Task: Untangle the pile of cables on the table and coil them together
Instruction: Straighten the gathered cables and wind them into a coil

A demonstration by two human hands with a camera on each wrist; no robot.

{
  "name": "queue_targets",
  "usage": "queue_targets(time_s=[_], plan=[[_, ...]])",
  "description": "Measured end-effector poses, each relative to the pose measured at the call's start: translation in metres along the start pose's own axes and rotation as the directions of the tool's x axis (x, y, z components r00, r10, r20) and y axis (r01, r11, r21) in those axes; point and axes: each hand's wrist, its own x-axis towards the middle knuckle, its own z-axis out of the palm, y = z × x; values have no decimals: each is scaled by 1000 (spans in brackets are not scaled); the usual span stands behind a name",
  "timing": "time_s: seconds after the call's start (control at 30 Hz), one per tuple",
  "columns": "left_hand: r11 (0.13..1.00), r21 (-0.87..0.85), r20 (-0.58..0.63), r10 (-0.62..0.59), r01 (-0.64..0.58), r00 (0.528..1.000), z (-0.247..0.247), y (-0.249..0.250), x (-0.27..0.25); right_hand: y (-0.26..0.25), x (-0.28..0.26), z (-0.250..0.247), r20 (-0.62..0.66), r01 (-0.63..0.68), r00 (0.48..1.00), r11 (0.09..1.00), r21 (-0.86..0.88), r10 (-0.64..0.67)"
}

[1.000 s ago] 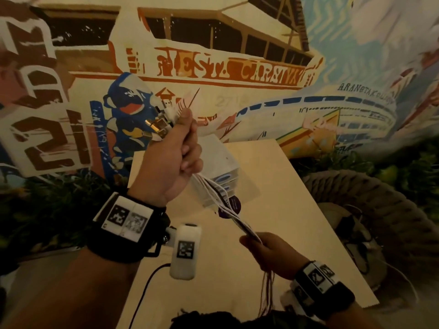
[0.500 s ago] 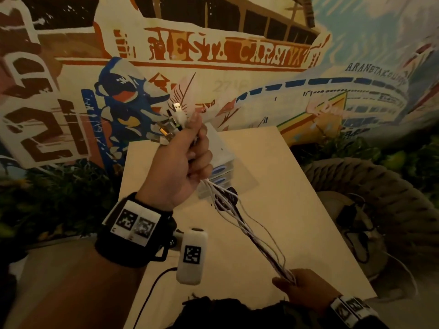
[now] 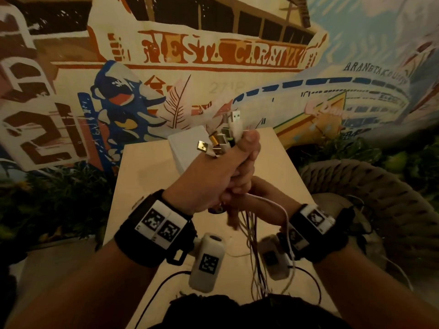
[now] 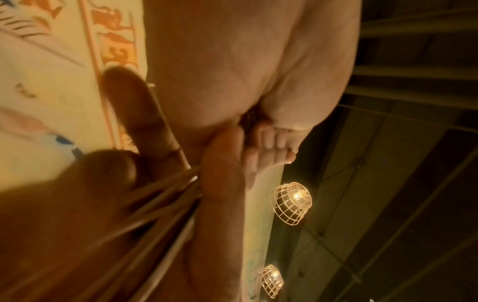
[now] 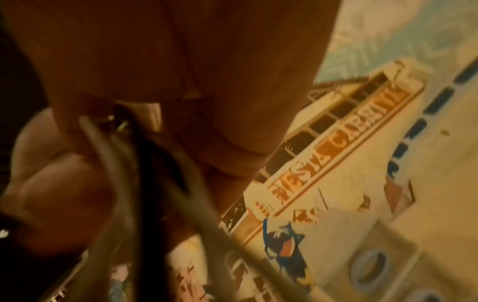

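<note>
Head view: left hand fisted round thin, smooth cables, metal USB plugs fanned above thumb. Right hand just beneath, blurred, half hidden; grip unclear. Strands hang over pale wooden surface; white box partly covered.

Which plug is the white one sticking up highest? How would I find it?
Find the left hand raised above the table. A cluster of plugs pokes out of its fist. The white plug stands tallest, pointing up, while the gold ones beside it lean left.
</note>
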Motion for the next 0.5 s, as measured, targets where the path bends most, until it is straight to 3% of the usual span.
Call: queue_targets(time_s=[0.13,0.27,0.4,0.5], plan=[[997,74,-67,40,-35,997,-17,9,-2,39,9,-8,142,-127,981,991,-49,132],[997,69,-167,47,-36,985,-37,14,-10,80,-11,-23,219,-255,950,957,140,221],[999,40,-151,36,-31,988,-31,12,-11,50,4,-21,55,-72,997,970,232,61],[974,224,-142,61,-28,988,-18,10,-10,12,21,-8,108,18,993,970,242,-46]])
